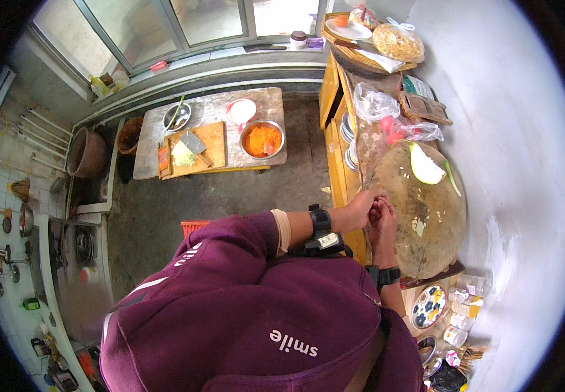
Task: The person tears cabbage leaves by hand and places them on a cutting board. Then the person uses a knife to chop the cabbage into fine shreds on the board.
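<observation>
My left hand (360,211) and my right hand (384,224) meet at the left edge of a large round wooden board (429,245). The fingers of both are curled together. Whatever may be between them is too small or hidden to tell. Small pale scraps (417,226) lie on the board to the right of my hands. A cut piece of white vegetable with a green edge (425,165) rests on its far part. Beside that piece lies a short green stalk (452,179).
Beyond the board are clear plastic bags (376,102). A low table (147,159) holds a steel bowl of shredded orange vegetable (262,139) and a cutting board (216,142) with a cleaver (193,142) and pale shreds (182,156). Jars (454,336) and a patterned plate (429,306) stand lower right.
</observation>
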The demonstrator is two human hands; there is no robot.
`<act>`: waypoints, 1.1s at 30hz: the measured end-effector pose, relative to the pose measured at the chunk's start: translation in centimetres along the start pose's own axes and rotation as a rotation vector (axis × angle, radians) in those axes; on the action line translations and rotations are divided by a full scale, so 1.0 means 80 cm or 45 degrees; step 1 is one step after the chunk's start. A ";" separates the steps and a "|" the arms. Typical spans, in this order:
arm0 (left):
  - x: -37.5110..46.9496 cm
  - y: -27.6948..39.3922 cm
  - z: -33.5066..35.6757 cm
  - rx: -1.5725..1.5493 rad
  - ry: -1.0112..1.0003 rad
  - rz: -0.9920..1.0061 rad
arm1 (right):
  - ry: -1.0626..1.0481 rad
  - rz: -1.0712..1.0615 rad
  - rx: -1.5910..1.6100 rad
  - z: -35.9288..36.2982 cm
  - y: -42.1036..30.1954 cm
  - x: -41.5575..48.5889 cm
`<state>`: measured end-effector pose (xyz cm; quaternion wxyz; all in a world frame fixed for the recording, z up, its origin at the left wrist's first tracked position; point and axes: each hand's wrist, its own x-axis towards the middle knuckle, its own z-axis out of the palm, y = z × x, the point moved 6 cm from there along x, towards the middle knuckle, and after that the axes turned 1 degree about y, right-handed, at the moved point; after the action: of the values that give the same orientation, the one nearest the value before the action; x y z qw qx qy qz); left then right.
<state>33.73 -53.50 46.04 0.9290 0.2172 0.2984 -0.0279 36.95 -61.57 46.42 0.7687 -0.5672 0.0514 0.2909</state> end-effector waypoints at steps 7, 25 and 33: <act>0.006 0.004 -0.008 -0.040 -0.004 0.037 | 0.007 0.022 0.039 0.003 0.009 0.008; -0.002 0.005 -0.006 -0.062 0.081 0.035 | -0.016 -0.010 0.014 0.000 0.009 0.010; 0.014 -0.012 -0.016 -0.155 0.048 0.093 | -0.068 0.041 -0.016 -0.006 0.013 0.010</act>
<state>33.75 -53.72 44.09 0.9352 0.1714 0.3087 0.0285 37.19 -61.47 45.03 0.7616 -0.5631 0.0383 0.3186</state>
